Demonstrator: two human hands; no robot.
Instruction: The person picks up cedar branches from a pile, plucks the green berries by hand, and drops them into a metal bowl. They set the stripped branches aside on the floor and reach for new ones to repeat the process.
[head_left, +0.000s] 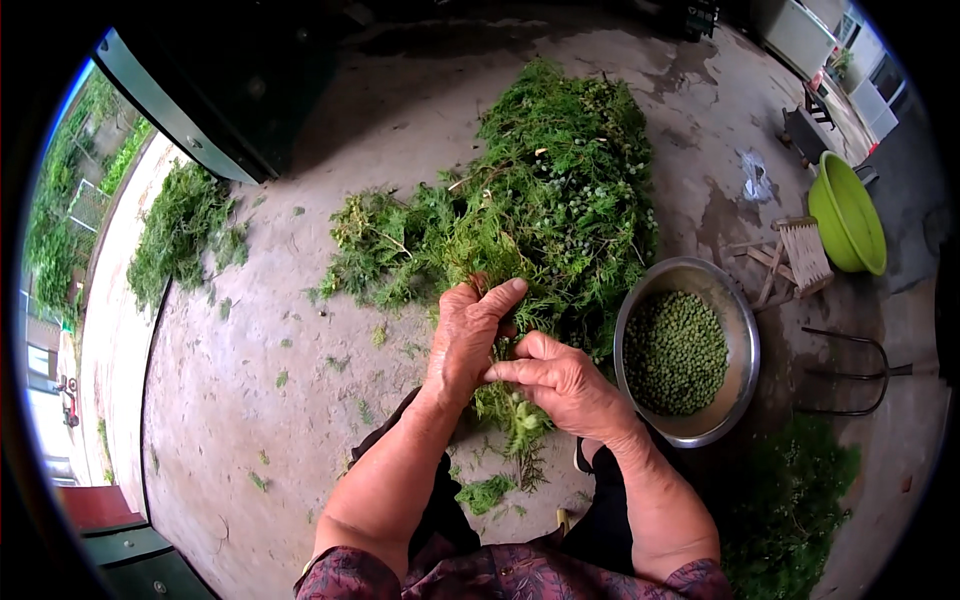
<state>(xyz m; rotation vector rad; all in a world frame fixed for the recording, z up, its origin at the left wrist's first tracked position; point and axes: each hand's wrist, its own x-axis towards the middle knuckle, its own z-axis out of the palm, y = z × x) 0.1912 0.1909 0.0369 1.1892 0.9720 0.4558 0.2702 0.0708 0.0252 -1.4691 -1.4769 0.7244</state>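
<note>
Green, feathery sprig (515, 415) sits pinched between both hands over the concrete floor (250, 400), just before the big heap of cuttings (550, 190): left hand (468, 335) clamped round its upper stems, right hand (565, 385) closed on the fronds beside it. It looks light, limp and springy, best gripped at the woody stem while small green berries go to the steel bowl (742, 330) at the right
</note>
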